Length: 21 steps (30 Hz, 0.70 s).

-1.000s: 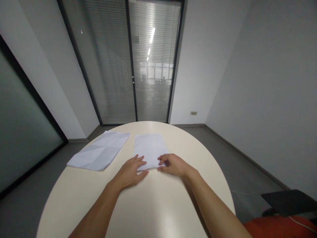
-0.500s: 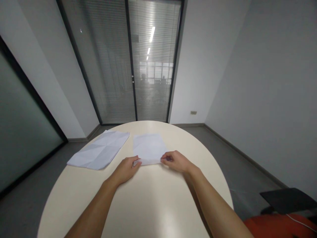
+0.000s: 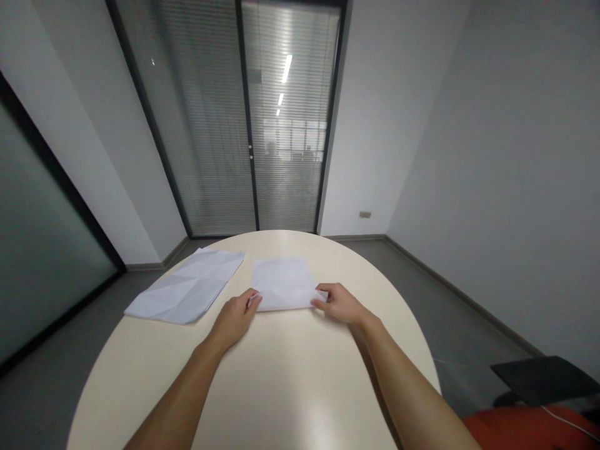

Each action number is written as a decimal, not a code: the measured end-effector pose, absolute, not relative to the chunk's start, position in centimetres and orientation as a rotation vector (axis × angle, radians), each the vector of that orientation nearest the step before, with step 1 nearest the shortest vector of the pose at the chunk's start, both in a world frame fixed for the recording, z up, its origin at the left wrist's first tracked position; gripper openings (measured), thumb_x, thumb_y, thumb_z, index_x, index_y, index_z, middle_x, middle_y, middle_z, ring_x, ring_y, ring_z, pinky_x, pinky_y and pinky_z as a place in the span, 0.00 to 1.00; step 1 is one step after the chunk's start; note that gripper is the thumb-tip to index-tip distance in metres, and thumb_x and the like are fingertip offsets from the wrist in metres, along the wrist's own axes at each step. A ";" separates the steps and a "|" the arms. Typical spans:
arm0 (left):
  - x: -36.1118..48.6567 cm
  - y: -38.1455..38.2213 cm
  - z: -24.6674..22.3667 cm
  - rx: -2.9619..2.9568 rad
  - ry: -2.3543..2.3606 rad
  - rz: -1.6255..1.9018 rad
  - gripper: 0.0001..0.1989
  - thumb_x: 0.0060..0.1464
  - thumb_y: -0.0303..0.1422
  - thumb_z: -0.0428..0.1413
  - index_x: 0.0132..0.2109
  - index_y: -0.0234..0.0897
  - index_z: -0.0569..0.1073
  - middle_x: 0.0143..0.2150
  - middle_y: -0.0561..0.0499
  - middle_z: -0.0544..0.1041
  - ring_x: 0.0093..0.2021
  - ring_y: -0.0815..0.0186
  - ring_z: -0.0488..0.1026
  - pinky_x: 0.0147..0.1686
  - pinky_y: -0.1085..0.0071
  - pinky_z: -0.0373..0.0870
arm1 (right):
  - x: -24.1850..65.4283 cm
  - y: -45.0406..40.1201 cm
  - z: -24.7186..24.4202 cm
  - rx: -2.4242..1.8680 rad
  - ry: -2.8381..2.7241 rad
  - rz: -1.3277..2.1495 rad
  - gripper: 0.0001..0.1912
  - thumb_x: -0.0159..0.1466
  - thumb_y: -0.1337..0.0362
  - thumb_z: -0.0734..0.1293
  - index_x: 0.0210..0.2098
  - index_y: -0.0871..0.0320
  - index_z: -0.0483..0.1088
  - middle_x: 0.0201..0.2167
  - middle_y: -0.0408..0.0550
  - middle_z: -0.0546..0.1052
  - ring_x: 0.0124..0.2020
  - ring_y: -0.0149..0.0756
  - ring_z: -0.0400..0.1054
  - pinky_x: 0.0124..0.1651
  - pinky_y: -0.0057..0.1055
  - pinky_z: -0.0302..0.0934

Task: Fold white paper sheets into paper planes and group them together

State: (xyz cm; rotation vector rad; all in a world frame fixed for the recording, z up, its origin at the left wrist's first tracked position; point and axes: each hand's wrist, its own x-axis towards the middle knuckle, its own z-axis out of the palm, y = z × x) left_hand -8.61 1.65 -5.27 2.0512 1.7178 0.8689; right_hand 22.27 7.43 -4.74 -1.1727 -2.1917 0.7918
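Note:
A white sheet of paper (image 3: 282,278) lies on the round table, its near edge turned up in a fold toward me. My left hand (image 3: 237,317) pinches the near left corner between thumb and fingers. At the near right corner, my right hand (image 3: 341,304) grips the paper the same way, and a bit of paper shows between its fingers. The near edge runs straight from one hand to the other.
To the left on the cream table (image 3: 276,375) rests a stack of creased white papers (image 3: 190,287). A black flat object (image 3: 546,378) and a red seat (image 3: 520,430) stand beyond the table's right edge. Glass panels with blinds (image 3: 290,187) rise behind.
My hands have moved slightly apart along the near edge, the left one leftward and the right one rightward. The folded strip at that edge looks wider and lies more over the sheet.

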 end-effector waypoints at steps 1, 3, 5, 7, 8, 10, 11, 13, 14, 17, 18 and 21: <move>-8.6 1.7 -5.3 2.043 1.725 0.882 0.18 0.67 0.45 0.44 0.42 0.41 0.73 0.25 0.54 0.73 0.29 0.62 0.72 0.32 0.71 0.58 | 22.3 7.5 -4.9 -1.184 -2.180 0.792 0.11 0.62 0.57 0.69 0.35 0.59 0.76 0.28 0.44 0.77 0.28 0.34 0.67 0.31 0.28 0.58; -8.7 1.8 -5.4 2.031 1.737 0.905 0.18 0.67 0.45 0.44 0.44 0.41 0.73 0.26 0.53 0.73 0.29 0.62 0.73 0.32 0.71 0.59 | 22.3 7.6 -5.1 -1.190 -2.155 0.786 0.12 0.63 0.55 0.68 0.34 0.59 0.74 0.26 0.43 0.76 0.28 0.33 0.66 0.31 0.28 0.57; -8.7 1.8 -5.5 2.023 1.754 0.914 0.18 0.67 0.45 0.44 0.46 0.40 0.73 0.25 0.54 0.73 0.29 0.61 0.73 0.32 0.71 0.59 | 22.1 7.6 -5.2 -1.178 -2.129 0.780 0.14 0.65 0.54 0.67 0.34 0.59 0.73 0.27 0.43 0.75 0.29 0.33 0.66 0.32 0.28 0.57; -8.7 1.8 -5.6 2.018 1.776 0.907 0.18 0.67 0.45 0.45 0.48 0.40 0.73 0.24 0.54 0.72 0.28 0.61 0.73 0.31 0.70 0.60 | 22.0 7.7 -5.3 -1.172 -2.104 0.787 0.15 0.66 0.53 0.66 0.37 0.59 0.73 0.30 0.44 0.76 0.30 0.34 0.67 0.33 0.28 0.58; -8.7 1.8 -5.7 2.012 1.782 0.903 0.18 0.66 0.45 0.46 0.49 0.40 0.73 0.24 0.54 0.72 0.27 0.61 0.73 0.31 0.70 0.60 | 21.9 7.7 -5.3 -1.176 -2.090 0.789 0.15 0.66 0.52 0.66 0.38 0.59 0.73 0.31 0.44 0.76 0.31 0.35 0.67 0.34 0.28 0.58; -8.6 1.8 -5.9 1.981 1.782 0.905 0.17 0.65 0.44 0.49 0.52 0.40 0.72 0.27 0.53 0.75 0.29 0.61 0.74 0.32 0.70 0.63 | 21.7 7.8 -5.3 -1.189 -2.064 0.779 0.16 0.67 0.51 0.65 0.40 0.59 0.73 0.31 0.44 0.76 0.31 0.35 0.67 0.34 0.29 0.57; -8.6 1.9 -6.1 1.957 1.782 0.910 0.17 0.64 0.43 0.51 0.53 0.40 0.71 0.29 0.53 0.76 0.30 0.61 0.75 0.33 0.70 0.64 | 21.7 7.8 -5.4 -1.193 -2.051 0.770 0.16 0.67 0.51 0.65 0.40 0.58 0.73 0.30 0.44 0.75 0.31 0.35 0.66 0.33 0.29 0.57; -8.6 2.1 -6.4 1.902 1.786 0.930 0.16 0.62 0.41 0.53 0.54 0.40 0.69 0.32 0.51 0.79 0.33 0.61 0.77 0.35 0.70 0.67 | 21.6 7.9 -5.6 -1.193 -2.031 0.757 0.17 0.67 0.49 0.64 0.39 0.58 0.72 0.28 0.42 0.73 0.30 0.34 0.65 0.33 0.29 0.56; -8.6 2.2 -6.6 1.878 1.788 0.942 0.15 0.62 0.41 0.53 0.53 0.40 0.69 0.33 0.50 0.79 0.34 0.60 0.78 0.36 0.70 0.68 | 21.6 8.0 -5.7 -1.189 -2.025 0.754 0.18 0.68 0.49 0.64 0.38 0.58 0.71 0.28 0.42 0.72 0.30 0.34 0.64 0.32 0.29 0.55; -8.7 2.4 -7.0 1.844 1.765 0.983 0.11 0.63 0.40 0.52 0.48 0.41 0.68 0.36 0.48 0.80 0.37 0.60 0.79 0.38 0.69 0.70 | 21.6 8.2 -6.1 -1.184 -2.015 0.738 0.20 0.69 0.47 0.61 0.37 0.58 0.70 0.27 0.42 0.71 0.29 0.34 0.63 0.32 0.29 0.55; -8.7 2.5 -7.1 1.841 1.751 1.002 0.10 0.63 0.40 0.51 0.47 0.41 0.68 0.37 0.48 0.81 0.38 0.59 0.80 0.38 0.68 0.70 | 21.7 8.2 -6.3 -1.191 -2.013 0.723 0.20 0.69 0.47 0.61 0.37 0.58 0.70 0.27 0.42 0.72 0.29 0.34 0.63 0.32 0.29 0.56; -8.8 2.7 -7.4 1.830 1.707 1.074 0.10 0.64 0.42 0.49 0.45 0.42 0.67 0.38 0.46 0.81 0.42 0.57 0.80 0.40 0.66 0.72 | 21.9 8.2 -6.5 -1.192 -2.034 0.706 0.19 0.69 0.47 0.62 0.42 0.58 0.71 0.32 0.45 0.75 0.32 0.36 0.66 0.35 0.31 0.59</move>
